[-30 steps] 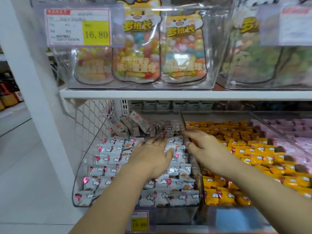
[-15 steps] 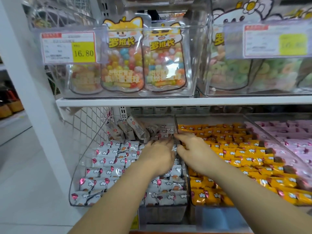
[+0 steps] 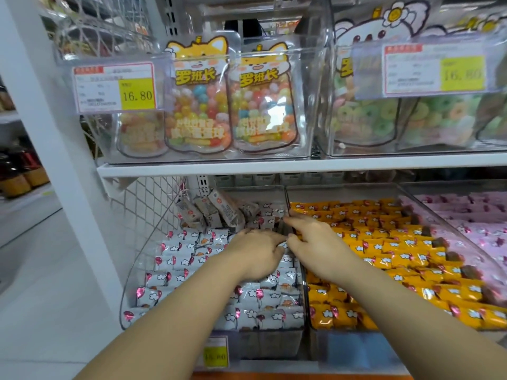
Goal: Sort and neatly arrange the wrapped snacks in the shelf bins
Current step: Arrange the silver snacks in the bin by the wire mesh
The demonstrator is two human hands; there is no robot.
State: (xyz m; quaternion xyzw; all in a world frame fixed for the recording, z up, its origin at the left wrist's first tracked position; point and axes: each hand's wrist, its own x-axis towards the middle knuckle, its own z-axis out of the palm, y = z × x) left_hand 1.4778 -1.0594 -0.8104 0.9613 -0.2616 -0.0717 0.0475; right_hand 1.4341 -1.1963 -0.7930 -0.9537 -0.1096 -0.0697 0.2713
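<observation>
Beneath the hands (image 3: 256, 252) (image 3: 315, 242), white snacks (image 3: 175, 246) lie crosswise

A tall white metal upright post (image 3: 41, 127) rises on the near left, carrying a flat white shelf board (image 3: 301, 163) that runs across to the right. Under the board, at its left end, a white wire mesh side panel (image 3: 148, 207) closes off the unit. Left of the post lies a pale grey smooth floor (image 3: 41, 311). Far left, another low white shelf (image 3: 27, 201) holds blurred dark bottles with orange labels (image 3: 19, 176). The light is even and soft
</observation>
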